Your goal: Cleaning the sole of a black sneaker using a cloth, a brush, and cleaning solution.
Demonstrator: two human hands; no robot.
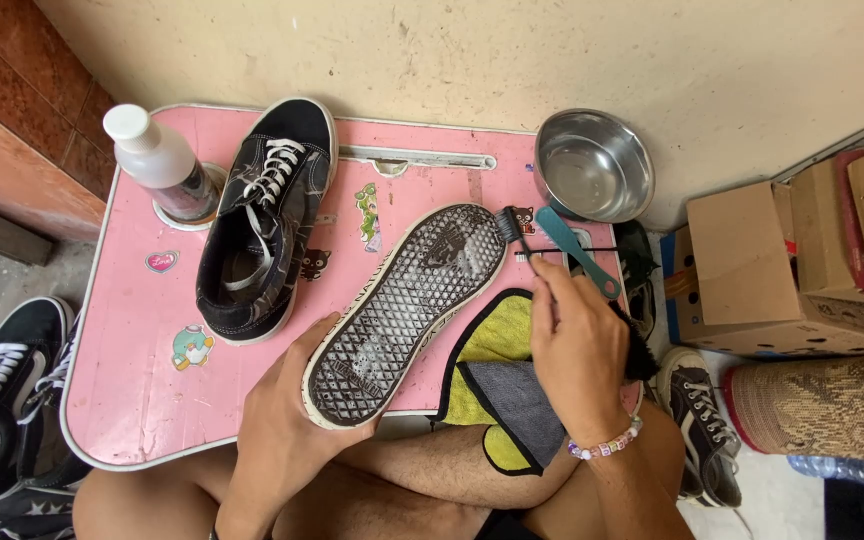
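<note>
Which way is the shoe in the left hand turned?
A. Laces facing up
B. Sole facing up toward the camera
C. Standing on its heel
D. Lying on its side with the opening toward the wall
B: the left hand grips the shoe at its near end, and the patterned sole, wet and foamy, faces up while the right hand holds a small brush at its far end.

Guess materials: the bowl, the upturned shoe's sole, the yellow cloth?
Bowl: likely stainless steel, shiny with mirror-like reflections. Sole held by the left hand: looks like moulded rubber, dark waffle tread, pale rim. Yellow cloth: probably microfibre, matte, soft folds, dark edging.
</note>
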